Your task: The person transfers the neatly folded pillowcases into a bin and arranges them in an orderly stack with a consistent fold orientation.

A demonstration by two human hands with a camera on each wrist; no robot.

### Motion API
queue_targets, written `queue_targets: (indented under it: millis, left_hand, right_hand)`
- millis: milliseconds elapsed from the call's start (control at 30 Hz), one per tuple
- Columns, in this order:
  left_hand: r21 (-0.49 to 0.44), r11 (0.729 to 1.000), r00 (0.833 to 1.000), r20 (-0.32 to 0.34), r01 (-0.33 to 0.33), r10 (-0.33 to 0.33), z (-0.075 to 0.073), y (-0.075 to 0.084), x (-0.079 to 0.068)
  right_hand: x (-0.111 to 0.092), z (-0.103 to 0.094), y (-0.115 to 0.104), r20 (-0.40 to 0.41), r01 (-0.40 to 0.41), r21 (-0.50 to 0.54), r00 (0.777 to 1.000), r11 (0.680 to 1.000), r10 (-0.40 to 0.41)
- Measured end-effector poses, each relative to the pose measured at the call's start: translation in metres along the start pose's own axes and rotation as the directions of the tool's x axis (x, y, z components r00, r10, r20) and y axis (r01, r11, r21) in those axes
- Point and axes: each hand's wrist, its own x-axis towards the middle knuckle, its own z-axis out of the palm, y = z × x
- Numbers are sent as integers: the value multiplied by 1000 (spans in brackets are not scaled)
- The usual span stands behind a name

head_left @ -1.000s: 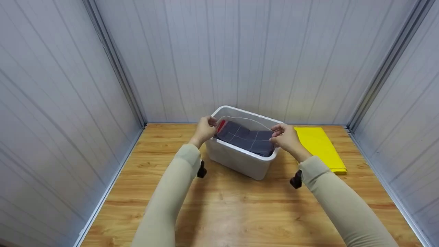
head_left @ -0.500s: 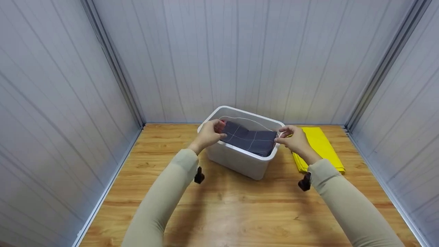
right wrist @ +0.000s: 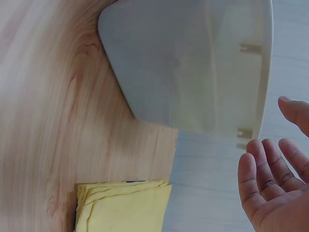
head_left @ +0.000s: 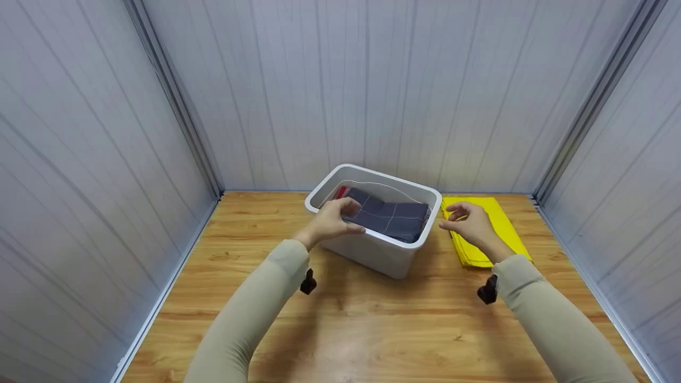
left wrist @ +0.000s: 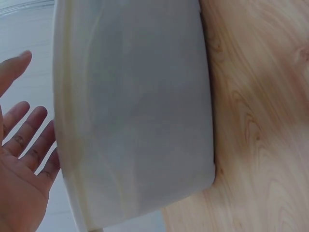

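Note:
A white plastic bin stands on the wooden floor with a folded dark grey cloth inside, marked by thin white lines. A bit of red shows at the cloth's left end. My left hand hovers over the bin's front left rim, thumb and fingers apart, holding nothing. Off the bin's right side is my right hand, its fingers loosely bent and nothing between them. Behind that hand lies a folded yellow cloth. In both wrist views the palms are bare beside the bin's rim.
Pale panelled walls enclose the floor at the back and on both sides. The wooden floor stretches in front of the bin. A thin white line runs along the bin's inner back wall.
Both hands have drawn away from the grey cloth's ends: the right has moved right, off the bin, and the left has come toward the front rim. The cloth stays inside the bin.

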Motion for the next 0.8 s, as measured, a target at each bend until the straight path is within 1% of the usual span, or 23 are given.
queue_targets:
  millis: [167,267,433,633,700,800]
  left_hand:
    - [22,1000,1000,23,-14,13,6,-4,0]
    - [38,999,1000,30,-8,7,10,-5,-1]
    - [125,992,999,35,-5,0,18,-9,-2]
    - [249,968,1000,15,-18,14,24,-13,-2]
    - [269,963,1000,15,-17,13,25,-13,-1]
    - [282,959,1000,-3,-16,17,29,-14,1]
  right_hand:
    - [-4,-5,12,-2,-11,-13,1000,1000,11]
    - [-7,-8,19,4,-32,-24,999,999,32]
    - [-12,-10,31,25,-69,-37,997,997,70]
    - [-16,-11,44,47,-82,-44,995,996,84]
    - [-18,-11,48,56,-82,-45,995,996,84]
    - [-20,-12,53,56,-82,-48,995,995,85]
